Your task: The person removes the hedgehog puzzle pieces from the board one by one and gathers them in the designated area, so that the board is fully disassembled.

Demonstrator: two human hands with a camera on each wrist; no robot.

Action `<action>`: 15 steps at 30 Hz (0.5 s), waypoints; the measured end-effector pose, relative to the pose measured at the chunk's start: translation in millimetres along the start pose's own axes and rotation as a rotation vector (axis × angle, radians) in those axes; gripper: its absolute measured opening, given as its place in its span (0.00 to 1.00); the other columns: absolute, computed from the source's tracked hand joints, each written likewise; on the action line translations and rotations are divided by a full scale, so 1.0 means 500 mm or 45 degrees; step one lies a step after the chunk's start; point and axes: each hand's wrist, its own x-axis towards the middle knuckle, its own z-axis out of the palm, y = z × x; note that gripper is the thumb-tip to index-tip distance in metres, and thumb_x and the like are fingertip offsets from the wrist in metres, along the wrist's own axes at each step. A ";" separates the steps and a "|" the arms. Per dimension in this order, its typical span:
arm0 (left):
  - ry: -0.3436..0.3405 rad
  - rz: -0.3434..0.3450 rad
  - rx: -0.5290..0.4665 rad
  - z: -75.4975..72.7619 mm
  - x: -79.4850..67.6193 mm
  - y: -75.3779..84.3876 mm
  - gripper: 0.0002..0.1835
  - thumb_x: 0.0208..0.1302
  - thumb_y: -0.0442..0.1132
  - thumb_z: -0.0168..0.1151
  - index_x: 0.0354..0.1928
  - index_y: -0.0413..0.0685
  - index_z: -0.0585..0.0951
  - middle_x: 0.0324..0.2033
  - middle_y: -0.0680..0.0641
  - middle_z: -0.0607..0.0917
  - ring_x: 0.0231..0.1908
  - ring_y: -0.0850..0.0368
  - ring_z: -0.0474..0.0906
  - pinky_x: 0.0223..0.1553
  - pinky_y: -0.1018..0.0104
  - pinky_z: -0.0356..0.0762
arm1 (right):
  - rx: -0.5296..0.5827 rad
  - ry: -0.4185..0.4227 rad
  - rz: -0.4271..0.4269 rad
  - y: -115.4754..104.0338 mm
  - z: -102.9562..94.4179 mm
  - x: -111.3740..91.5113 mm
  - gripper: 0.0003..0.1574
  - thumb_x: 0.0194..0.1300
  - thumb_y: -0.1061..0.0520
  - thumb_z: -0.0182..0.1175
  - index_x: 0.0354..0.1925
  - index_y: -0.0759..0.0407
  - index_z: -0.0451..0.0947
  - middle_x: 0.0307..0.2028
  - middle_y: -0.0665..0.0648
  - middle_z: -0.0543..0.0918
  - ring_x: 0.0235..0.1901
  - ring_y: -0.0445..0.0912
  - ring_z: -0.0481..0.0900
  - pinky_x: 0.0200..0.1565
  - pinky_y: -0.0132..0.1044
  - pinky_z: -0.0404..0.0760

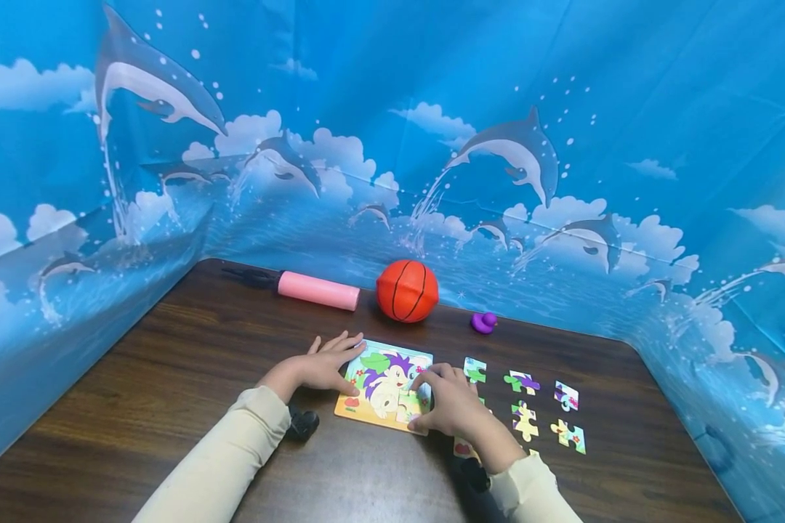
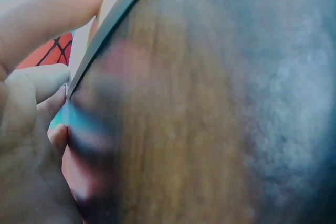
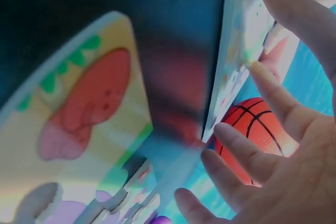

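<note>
A flat picture puzzle (image 1: 366,412) with a purple-haired cartoon animal lies on the table between both hands. My left hand (image 1: 327,365) rests along its left side, fingers spread near the top corner and thumb on the lower left. On the right side, my right hand (image 1: 456,407) touches the puzzle with thumb near the bottom corner and fingertips farther up. The right wrist view shows these fingers extended against the puzzle's edge (image 3: 215,100). Loose puzzle pieces (image 1: 525,420) lie right of the right hand, which partly hides some. One large piece (image 3: 97,98) bears red strawberry-like shapes.
Behind the puzzle stand a red basketball (image 1: 407,291), a pink hand pump (image 1: 319,290) with a black end, and a purple rubber duck (image 1: 484,322). A blue dolphin-print curtain (image 1: 340,211) borders the dark wooden table (image 1: 170,392).
</note>
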 end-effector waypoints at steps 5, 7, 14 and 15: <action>0.007 -0.007 0.012 0.001 0.002 -0.004 0.49 0.62 0.52 0.68 0.78 0.46 0.53 0.78 0.44 0.46 0.77 0.42 0.32 0.69 0.34 0.22 | -0.019 0.081 -0.050 0.003 0.004 -0.003 0.32 0.40 0.43 0.83 0.43 0.43 0.78 0.57 0.57 0.77 0.62 0.59 0.67 0.58 0.68 0.63; 0.017 -0.002 0.018 0.002 0.003 -0.005 0.49 0.61 0.51 0.68 0.78 0.46 0.54 0.78 0.44 0.47 0.77 0.42 0.32 0.69 0.33 0.22 | 0.027 0.119 -0.054 0.004 0.005 -0.005 0.29 0.44 0.42 0.81 0.42 0.44 0.78 0.52 0.54 0.81 0.57 0.56 0.72 0.56 0.64 0.67; 0.031 0.005 0.029 0.005 0.007 -0.009 0.49 0.60 0.51 0.69 0.78 0.46 0.55 0.78 0.44 0.47 0.77 0.42 0.33 0.69 0.33 0.23 | 0.471 0.191 -0.031 0.001 0.006 -0.012 0.08 0.64 0.52 0.68 0.36 0.51 0.79 0.34 0.47 0.83 0.36 0.43 0.80 0.39 0.41 0.80; 0.031 0.003 0.029 0.006 0.008 -0.009 0.49 0.60 0.51 0.69 0.78 0.46 0.55 0.78 0.45 0.47 0.77 0.42 0.33 0.69 0.33 0.23 | 0.519 0.196 -0.037 0.000 0.007 -0.012 0.07 0.64 0.54 0.68 0.35 0.52 0.79 0.32 0.47 0.83 0.35 0.43 0.80 0.38 0.40 0.80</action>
